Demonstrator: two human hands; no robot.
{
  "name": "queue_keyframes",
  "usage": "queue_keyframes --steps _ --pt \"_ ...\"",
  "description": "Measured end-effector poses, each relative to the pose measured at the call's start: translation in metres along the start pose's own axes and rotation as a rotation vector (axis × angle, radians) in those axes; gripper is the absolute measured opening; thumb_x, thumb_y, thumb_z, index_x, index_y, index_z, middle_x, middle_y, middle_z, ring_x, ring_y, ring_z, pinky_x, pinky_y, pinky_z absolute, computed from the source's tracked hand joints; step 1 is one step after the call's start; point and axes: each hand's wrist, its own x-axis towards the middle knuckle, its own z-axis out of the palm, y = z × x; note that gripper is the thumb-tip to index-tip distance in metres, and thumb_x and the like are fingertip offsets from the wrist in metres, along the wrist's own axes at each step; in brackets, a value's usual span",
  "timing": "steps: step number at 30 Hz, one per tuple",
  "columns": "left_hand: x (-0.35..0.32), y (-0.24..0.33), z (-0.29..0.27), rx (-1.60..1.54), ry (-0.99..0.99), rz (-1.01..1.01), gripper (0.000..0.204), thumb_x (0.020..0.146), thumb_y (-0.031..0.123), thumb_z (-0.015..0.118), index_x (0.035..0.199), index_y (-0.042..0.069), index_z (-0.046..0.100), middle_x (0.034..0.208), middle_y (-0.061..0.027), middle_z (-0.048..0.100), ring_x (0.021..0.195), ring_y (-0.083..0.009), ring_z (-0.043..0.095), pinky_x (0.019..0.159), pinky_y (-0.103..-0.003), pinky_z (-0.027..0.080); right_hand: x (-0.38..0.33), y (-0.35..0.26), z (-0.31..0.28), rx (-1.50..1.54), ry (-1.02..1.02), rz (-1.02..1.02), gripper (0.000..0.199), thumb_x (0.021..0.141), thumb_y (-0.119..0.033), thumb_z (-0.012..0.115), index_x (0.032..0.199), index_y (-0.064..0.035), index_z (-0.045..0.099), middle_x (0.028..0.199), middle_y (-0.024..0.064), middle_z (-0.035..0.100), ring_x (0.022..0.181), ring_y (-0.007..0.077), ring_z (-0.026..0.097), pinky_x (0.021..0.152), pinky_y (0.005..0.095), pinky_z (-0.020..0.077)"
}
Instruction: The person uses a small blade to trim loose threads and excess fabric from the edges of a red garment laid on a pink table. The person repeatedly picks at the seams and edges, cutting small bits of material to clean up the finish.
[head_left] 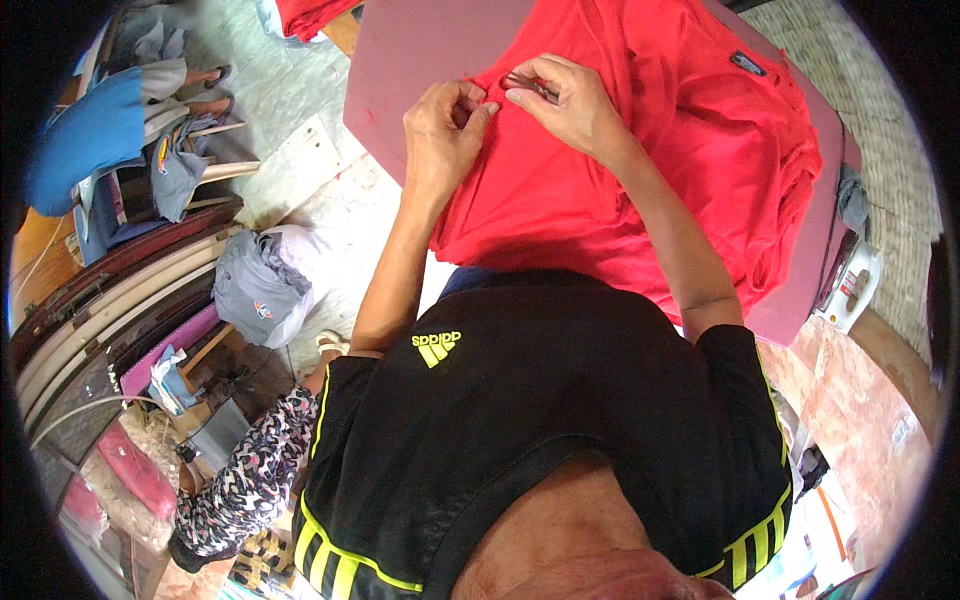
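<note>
A red knit garment (pixel 570 190) lies spread over a dusty-pink padded board (pixel 415 60), with a small dark label (pixel 747 63) on its right part. At its left edge, my left hand (pixel 445 130) is closed and pinches the red cloth between thumb and fingers. Close to its right, my right hand (pixel 572 100) is closed around small dark thread snips (pixel 532 88), whose tip points left toward the pinched cloth. Whether the blades touch the fabric is too small to tell.
An electric iron (pixel 855 285) stands by the board's right edge, near a grey cloth (pixel 852 200). To the left, a grey garment (pixel 262 285) lies piled beside stacked boards (pixel 120 300). Two other people are nearby, one in blue (pixel 90 135), one in patterned clothing (pixel 245 480).
</note>
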Motion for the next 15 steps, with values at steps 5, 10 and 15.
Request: queue_keyframes --steps 5,10,15 --pt "-0.004 0.007 0.007 -0.045 -0.036 -0.034 0.02 0.077 0.005 0.081 0.09 -0.002 0.067 0.077 -0.0106 0.064 0.061 -0.0174 0.062 0.057 -0.03 0.051 -0.006 0.001 0.002 -0.027 0.015 0.051 0.017 0.091 -0.011 0.071 0.096 0.004 0.064 0.089 0.0059 0.066 0.077 0.0091 0.059 0.07 0.0271 0.0504" --pt "-0.001 0.018 0.006 -0.118 0.022 0.048 0.02 0.077 0.004 0.08 0.09 -0.001 0.066 0.086 -0.0106 0.063 0.064 -0.0166 0.063 0.059 -0.03 0.052 -0.012 0.009 -0.002 0.148 -0.02 0.212 0.014 0.093 -0.012 0.069 0.095 0.0018 0.065 0.084 0.0023 0.063 0.078 0.0052 0.055 0.071 0.0258 0.0487" --pt "0.0 0.017 0.015 -0.054 -0.02 0.231 0.023 0.076 0.005 0.081 0.096 0.002 0.071 0.09 -0.0115 0.063 0.065 -0.0182 0.063 0.06 -0.032 0.053 -0.016 -0.005 -0.009 0.082 -0.05 0.241 0.013 0.097 -0.012 0.064 0.092 0.0007 0.063 0.083 -0.0009 0.062 0.079 0.004 0.054 0.073 0.0242 0.0479"
